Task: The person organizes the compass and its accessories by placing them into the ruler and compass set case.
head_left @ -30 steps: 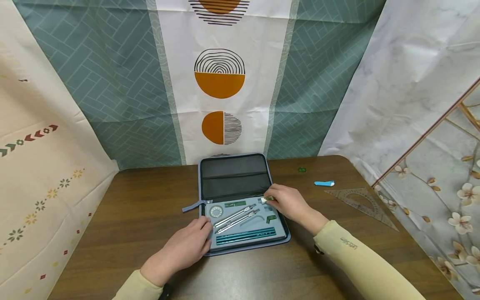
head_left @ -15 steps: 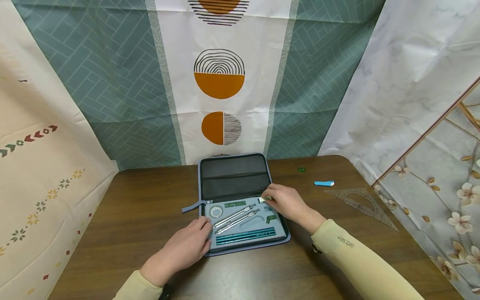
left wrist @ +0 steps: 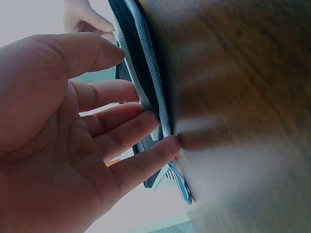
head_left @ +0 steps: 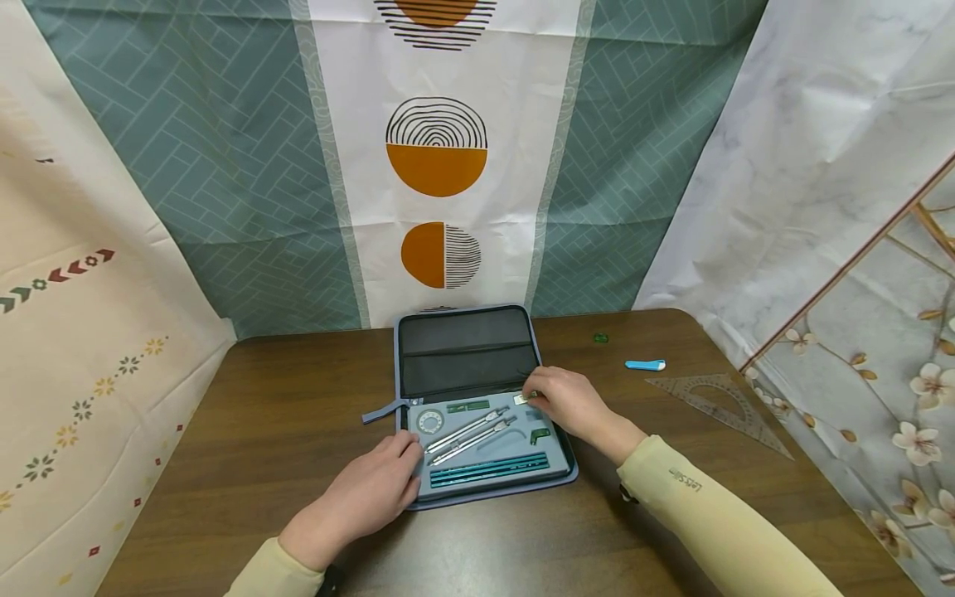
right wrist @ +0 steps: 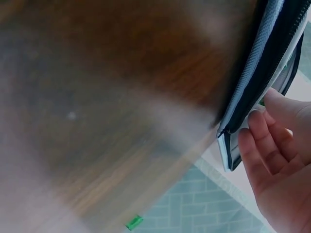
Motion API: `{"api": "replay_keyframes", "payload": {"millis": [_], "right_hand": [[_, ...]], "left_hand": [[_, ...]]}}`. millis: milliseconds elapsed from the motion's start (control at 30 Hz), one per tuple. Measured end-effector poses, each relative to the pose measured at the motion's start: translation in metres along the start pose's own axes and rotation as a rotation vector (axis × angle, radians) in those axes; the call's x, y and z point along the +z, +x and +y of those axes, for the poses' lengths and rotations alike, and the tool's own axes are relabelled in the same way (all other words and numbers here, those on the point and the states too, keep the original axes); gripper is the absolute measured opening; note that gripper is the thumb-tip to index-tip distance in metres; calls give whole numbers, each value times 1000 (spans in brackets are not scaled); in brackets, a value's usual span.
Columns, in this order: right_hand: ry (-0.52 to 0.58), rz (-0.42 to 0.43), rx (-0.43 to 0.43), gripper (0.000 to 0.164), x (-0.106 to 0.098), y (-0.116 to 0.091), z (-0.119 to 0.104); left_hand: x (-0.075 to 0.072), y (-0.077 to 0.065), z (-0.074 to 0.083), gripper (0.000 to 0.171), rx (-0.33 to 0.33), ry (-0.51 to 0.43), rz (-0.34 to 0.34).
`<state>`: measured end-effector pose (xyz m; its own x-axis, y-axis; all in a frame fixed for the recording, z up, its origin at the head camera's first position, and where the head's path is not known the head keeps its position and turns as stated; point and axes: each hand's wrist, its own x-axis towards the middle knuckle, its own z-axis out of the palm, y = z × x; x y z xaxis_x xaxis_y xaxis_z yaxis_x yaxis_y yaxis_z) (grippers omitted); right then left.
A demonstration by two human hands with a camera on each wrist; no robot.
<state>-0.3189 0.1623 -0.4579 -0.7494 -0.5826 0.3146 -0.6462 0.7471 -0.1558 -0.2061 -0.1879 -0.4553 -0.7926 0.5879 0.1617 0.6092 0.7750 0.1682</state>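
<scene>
An unzipped drawing-set case [head_left: 466, 373] lies with its lid folded back. Its grey tray [head_left: 559, 470] holds two silver compasses [head_left: 468, 431], several teal pencils [head_left: 488, 470], a round white disc [head_left: 429, 421], a green lead box [head_left: 468, 406] and a small green piece [head_left: 539, 436]. At the tray's upper right, my right hand [head_left: 567, 402] pinches a small white eraser [head_left: 520, 400], mostly covered by the fingers. My left hand [head_left: 376, 481] rests its fingers against the case's left edge; in the left wrist view, those fingers [left wrist: 138, 165] reach the zipper rim, nearly straight.
Right of the case, a clear set square [head_left: 675, 387] lies on the brown table [head_left: 298, 414]. Behind it are a blue-and-white cutter-like tool [head_left: 645, 365] and a small green object [head_left: 600, 337]. A zipper strap [head_left: 382, 411] sticks out left. Patterned curtains [head_left: 261, 207] stand behind.
My right hand has shifted slightly left with the eraser, which now sits a little differently under the fingertips. The left hand has stayed put.
</scene>
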Motion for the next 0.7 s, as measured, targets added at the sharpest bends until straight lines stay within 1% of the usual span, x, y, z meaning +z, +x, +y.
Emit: {"api": "replay_keyframes", "payload": {"millis": [167, 333, 700], "right_hand": [[10, 5, -16, 15, 1, 0, 2], [26, 13, -23, 13, 2, -1, 2], [-7, 19, -10, 14, 6, -2, 0]], "left_hand": [[1, -1, -1, 37, 12, 10, 14], [1, -1, -1, 37, 10, 11, 14], [1, -1, 0, 35, 13, 9, 19]]}}
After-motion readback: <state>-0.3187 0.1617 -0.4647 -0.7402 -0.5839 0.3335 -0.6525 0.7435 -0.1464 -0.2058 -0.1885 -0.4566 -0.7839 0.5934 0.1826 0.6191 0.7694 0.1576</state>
